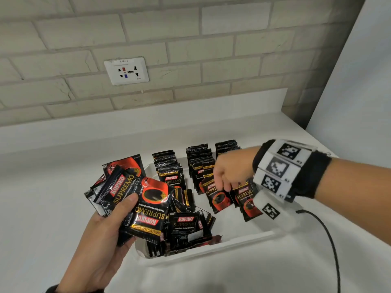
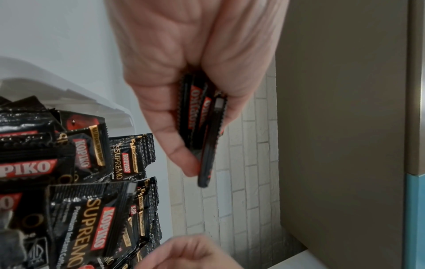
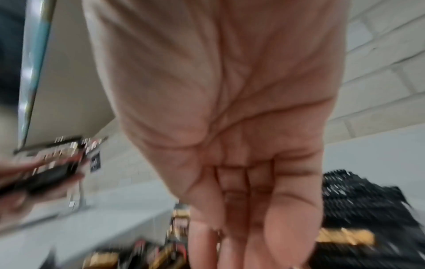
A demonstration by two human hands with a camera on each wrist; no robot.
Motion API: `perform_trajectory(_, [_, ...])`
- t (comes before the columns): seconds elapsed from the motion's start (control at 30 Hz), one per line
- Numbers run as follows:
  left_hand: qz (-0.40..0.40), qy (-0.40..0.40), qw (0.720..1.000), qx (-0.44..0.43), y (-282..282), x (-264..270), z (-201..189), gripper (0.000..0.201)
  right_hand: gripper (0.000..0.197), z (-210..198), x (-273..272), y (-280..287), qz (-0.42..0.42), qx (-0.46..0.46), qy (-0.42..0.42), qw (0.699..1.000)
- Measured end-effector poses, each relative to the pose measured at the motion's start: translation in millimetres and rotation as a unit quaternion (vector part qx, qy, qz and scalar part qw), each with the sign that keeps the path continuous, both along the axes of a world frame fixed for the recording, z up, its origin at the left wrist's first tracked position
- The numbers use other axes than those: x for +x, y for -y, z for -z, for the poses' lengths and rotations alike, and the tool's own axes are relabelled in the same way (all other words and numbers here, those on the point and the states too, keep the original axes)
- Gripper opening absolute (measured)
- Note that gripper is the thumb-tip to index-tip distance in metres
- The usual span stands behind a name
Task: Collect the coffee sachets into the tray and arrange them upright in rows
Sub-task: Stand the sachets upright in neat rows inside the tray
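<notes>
A: Left hand point(image 1: 101, 235)?
B: Grip curled round a fanned bunch of Kopiko Supremo sachets point(image 1: 135, 199), thumb on top, at 9 o'clock of the white tray point(image 1: 243, 240).
A: Right hand point(image 1: 230, 172)?
B: Over the tray's 2 o'clock part, fingers pointing down at the front sachet point(image 1: 219, 197) of the upright rows point(image 1: 198, 163); pinching or just touching, can't tell, wrist view's blurred.
A: Rest?
B: Loose pile point(image 1: 186, 229) at the tray's 7 o'clock. Tray on white desk point(image 1: 42, 208).

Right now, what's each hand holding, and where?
Left hand grips a fanned bunch of sachets by their lower ends. Right hand reaches into the rows; whether it holds anything cannot be told.
</notes>
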State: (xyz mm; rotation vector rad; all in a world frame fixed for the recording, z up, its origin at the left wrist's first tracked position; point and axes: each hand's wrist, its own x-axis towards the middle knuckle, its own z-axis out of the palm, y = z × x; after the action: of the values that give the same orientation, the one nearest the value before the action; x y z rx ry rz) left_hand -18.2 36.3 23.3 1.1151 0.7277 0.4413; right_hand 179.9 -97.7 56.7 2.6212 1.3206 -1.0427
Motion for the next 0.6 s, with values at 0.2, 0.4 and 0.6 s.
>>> perform_trajectory(0.2, [0.012,-0.002,1.0,0.005,2,0,1,0.006,0.033,31,-24,-3,-0.101,-0.116,0.116,0.981])
perform_trajectory(0.4, [0.006,0.005,1.0,0.014,-4,-3,1,0.011,0.039,44,-18,-28,-0.143,-0.154,0.13,0.969])
perform_trajectory(0.6, [0.014,0.012,1.0,0.011,-5,-2,3,0.015,0.04,37,-14,-22,-0.136,-0.119,0.088,0.98])
